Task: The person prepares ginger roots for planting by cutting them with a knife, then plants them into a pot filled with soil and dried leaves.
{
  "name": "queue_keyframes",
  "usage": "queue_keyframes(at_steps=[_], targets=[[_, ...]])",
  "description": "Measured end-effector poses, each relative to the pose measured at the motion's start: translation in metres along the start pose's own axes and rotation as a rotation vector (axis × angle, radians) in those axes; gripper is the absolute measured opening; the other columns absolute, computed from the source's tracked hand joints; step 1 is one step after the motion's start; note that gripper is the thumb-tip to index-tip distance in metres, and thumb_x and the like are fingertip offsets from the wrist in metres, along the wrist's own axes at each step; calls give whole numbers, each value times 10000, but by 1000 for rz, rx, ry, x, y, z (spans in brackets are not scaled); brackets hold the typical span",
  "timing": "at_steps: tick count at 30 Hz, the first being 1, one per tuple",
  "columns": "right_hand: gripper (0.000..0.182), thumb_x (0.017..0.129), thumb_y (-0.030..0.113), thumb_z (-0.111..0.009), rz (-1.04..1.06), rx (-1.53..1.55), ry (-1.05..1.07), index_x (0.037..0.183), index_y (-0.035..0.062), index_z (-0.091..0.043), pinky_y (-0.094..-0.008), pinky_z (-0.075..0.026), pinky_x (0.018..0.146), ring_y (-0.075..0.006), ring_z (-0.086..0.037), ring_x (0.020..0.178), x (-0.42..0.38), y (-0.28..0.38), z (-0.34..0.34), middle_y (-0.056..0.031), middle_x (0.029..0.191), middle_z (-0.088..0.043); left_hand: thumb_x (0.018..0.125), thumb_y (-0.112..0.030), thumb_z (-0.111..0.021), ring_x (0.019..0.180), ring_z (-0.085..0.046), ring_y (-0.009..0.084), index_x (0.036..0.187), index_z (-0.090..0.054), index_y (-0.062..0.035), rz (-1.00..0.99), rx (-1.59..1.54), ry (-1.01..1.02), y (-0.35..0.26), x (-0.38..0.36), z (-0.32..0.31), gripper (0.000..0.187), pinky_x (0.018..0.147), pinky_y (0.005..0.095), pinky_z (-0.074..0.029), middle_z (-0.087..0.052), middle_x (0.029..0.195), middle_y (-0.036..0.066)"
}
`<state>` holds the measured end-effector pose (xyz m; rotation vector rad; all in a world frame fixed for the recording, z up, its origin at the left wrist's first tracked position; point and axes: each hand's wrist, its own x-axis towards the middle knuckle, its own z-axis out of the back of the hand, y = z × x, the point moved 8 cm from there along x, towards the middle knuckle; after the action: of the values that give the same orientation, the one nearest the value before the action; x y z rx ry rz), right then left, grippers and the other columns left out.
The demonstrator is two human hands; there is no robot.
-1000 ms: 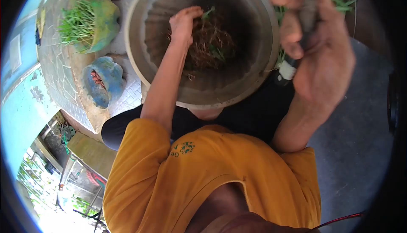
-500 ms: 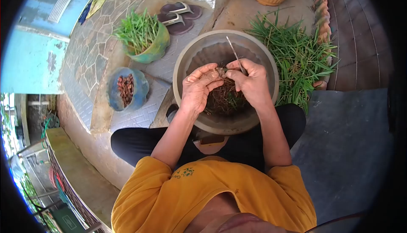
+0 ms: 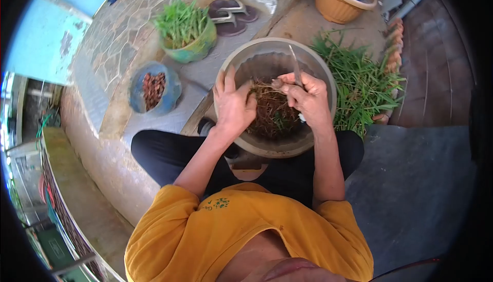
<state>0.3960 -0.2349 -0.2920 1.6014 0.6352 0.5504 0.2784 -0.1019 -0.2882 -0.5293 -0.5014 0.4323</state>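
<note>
Over a large round grey-brown basin [image 3: 241, 151], my right hand [image 3: 312, 100] is closed around a thin knife [image 3: 295, 61], its blade pointing up and away from me. A small brown root-like piece [image 3: 279, 84] sits at the thumb and fingertips of that same hand. My left hand [image 3: 235, 105] is at the basin's left side, fingers apart and slightly blurred, its thumb side close to some dry root strands. Inside the basin lies a heap of brown fibrous roots [image 3: 275, 112] with a few green bits.
To the left stand a blue bowl [image 3: 176, 97] of reddish-brown pieces and a green pot [image 3: 192, 51] of cut green shoots. Sandals [image 3: 231, 17] lie behind. Cut leafy stems [image 3: 359, 79] are piled at right, below an orange-brown planter [image 3: 339, 7].
My hands have moved apart from where they met over the basin. The left has gone left with its fingers spreading; the right keeps the knife and small piece. The camera view has shifted slightly.
</note>
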Motion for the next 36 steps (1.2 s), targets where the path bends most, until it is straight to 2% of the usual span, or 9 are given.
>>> queue_keyframes(at_steps=[1,3,6,8,20,24,28,31,36], targets=[[161,805,-35,-587,5,-17,28,937,-34,-678,-213,-421,492,-53,-512,545,0,-2,-4,-36,773,-667,657,28,-569,1291,-372,414,1218,-597,-19,-103,212,-43,-10,-4,5,563,1070,527,-298,-367,1388,302],[163,801,-31,-575,-1,-133,48,924,-33,-682,-212,-418,497,-56,-517,553,1,-6,-10,-35,772,-673,651,71,-493,1242,-458,378,1243,-574,-15,-39,-227,85,-1,-5,-5,604,1012,392,-401,-393,1374,266],[147,805,-28,-577,-66,-146,115,908,-37,-681,-206,-400,492,-51,-505,553,-2,-16,-24,-32,763,-660,833,-14,-639,756,-615,93,1112,-629,56,440,-1117,377,-1,-15,-31,288,704,240,-504,-670,849,48],[162,815,-10,-601,-99,-102,136,962,-38,-665,-204,-389,489,-50,-501,556,-3,-20,-32,-35,794,-658,831,-4,-641,647,-574,63,1021,-659,41,411,-1148,241,15,-20,-39,196,562,222,-465,-668,816,43],[144,836,-17,-608,-236,77,171,970,-40,-654,-183,-280,366,-49,-469,447,-10,-52,-63,-74,725,-640,805,-91,-722,563,-537,45,991,-712,-49,685,-1165,-77,64,-41,-5,190,509,172,-412,-711,843,25],[122,824,1,-609,-192,27,94,929,-37,-658,-179,-280,368,-46,-458,429,-9,-38,-44,-78,687,-630,772,-61,-697,568,-558,100,882,-703,-34,556,-938,-572,186,-22,65,114,526,237,-440,-699,818,41],[196,829,96,-634,-99,-11,-134,964,-43,-663,-200,-263,394,-53,-437,453,-3,-5,-2,-95,729,-639,723,7,-721,706,-575,147,1007,-587,14,888,-1024,-775,290,-18,85,314,620,292,-482,-574,763,3],[212,843,101,-633,44,60,-330,996,-41,-670,-191,-261,407,-52,-433,462,-5,14,42,-108,784,-662,761,-105,-748,945,-642,209,1095,-617,98,454,-628,-503,166,8,51,413,799,332,-534,-638,1093,174],[105,870,49,-615,71,162,-548,874,-48,-654,-208,-300,334,-69,-445,373,-13,27,82,-93,672,-647,665,-423,-806,1294,-385,431,1229,-633,-145,-220,91,581,27,-3,-163,652,1072,444,-340,-471,1348,270]])
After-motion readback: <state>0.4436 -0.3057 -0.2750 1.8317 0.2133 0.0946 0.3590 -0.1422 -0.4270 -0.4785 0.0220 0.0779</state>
